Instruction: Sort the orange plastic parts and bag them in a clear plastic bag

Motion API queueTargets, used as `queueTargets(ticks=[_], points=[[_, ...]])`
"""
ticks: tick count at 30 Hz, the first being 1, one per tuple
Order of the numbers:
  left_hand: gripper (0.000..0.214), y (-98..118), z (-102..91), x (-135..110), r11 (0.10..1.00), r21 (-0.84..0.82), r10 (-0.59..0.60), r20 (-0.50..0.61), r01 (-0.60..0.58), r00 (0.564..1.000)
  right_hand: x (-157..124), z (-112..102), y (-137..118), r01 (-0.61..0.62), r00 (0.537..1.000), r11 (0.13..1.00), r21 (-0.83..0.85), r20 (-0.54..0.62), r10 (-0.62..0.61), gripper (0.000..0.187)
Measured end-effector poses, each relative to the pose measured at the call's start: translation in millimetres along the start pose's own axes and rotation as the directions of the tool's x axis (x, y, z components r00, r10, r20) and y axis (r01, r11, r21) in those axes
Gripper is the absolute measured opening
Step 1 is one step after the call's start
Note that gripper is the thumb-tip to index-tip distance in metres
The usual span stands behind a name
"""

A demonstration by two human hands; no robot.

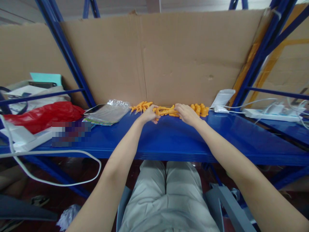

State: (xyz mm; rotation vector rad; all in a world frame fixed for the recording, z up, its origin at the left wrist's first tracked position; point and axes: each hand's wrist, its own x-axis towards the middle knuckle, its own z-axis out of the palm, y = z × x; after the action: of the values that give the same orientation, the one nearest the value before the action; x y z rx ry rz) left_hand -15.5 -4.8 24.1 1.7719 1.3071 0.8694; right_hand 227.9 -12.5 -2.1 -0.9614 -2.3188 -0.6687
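Note:
A row of orange plastic pieces lies along the back of the blue shelf (149, 138), against the cardboard. My left hand (148, 115) has its thumb and fingers closed around a small orange piece (157, 112). My right hand (186, 113) is bent down over the row, its fingertips closed on the end of a long orange piece (167, 110). Between the hands lie several long orange pieces side by side. Branched orange pieces (140, 106) spread out left of my left hand. Chunky, rounded orange pieces (200, 109) stand right of my right hand.
A clear plastic bag (109, 112) lies left of the pieces, near a red bag (45, 116). At the right are a white device (222, 100) and a power strip (272, 115) with cables. A white cable (79, 184) loops over the front edge. Cardboard (173, 58) walls the back.

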Motion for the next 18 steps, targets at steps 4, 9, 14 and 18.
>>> queueTargets(ticks=[4,9,14,18], points=[[0.066,-3,-6.4,0,0.994,-0.049,-0.091,0.117,0.097,0.989,1,2,-2,0.010,1.000,1.000,-0.006,0.001,-0.010,0.035],[0.051,-11,-16.2,2,0.969,-0.029,-0.233,0.227,0.245,0.946,1,0,0,-0.078,0.997,0.997,-0.005,-0.011,0.077,0.035],[0.059,-18,-20.7,5,0.967,-0.091,-0.220,0.174,0.238,0.960,-11,-14,19,-0.518,0.847,0.854,0.053,-0.104,0.521,0.036],[0.068,-20,-17.6,7,0.968,-0.080,-0.222,0.156,0.236,0.963,-30,-35,44,-0.841,0.542,0.541,-0.033,-0.055,0.839,0.031]])
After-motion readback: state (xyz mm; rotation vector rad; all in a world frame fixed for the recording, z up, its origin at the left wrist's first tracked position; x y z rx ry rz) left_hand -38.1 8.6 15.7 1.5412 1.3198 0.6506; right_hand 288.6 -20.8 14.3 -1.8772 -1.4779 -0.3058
